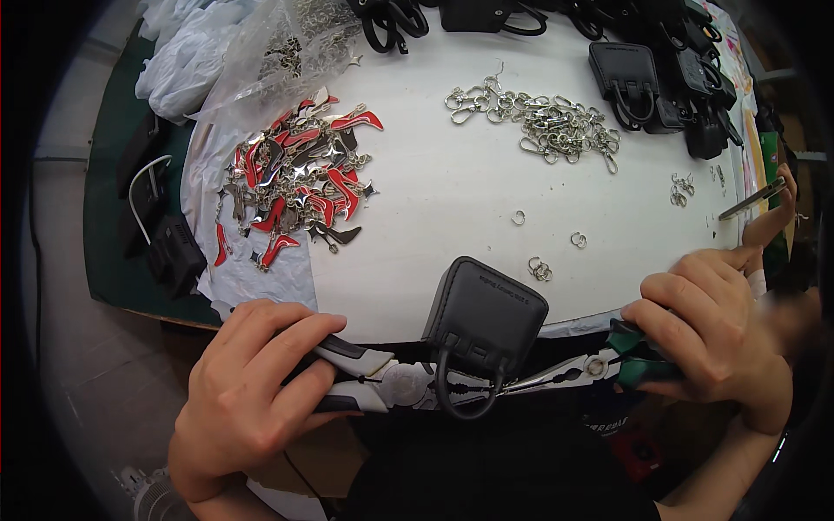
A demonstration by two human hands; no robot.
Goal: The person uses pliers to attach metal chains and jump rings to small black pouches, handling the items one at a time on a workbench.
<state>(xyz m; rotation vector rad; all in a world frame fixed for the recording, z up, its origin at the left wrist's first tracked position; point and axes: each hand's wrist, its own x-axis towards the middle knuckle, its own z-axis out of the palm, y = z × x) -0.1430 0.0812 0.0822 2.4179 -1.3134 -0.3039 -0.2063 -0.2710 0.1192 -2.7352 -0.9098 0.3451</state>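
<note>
My left hand (261, 391) is closed round the grey and black handles of a pair of pliers (404, 384). My right hand (708, 326) grips green-handled long-nose pliers (573, 372). Both tools point inward, and their jaws meet near the handle loop of a small black mini handbag (495, 308). The bag lies at the table's front edge, its handle hanging toward me over the jaws. Whatever the tips pinch is hidden behind the handle or too small to make out. Close by on the white table are metal jump rings (539, 269).
Red and dark high-heel shoe charms (304, 178) are heaped at left, below a clear plastic bag (269, 65). Silver swivel clasps (556, 126) form a pile at the back. More black mini bags (625, 74) stand back right. Another person's hand (769, 217) holds a phone (751, 200) at right.
</note>
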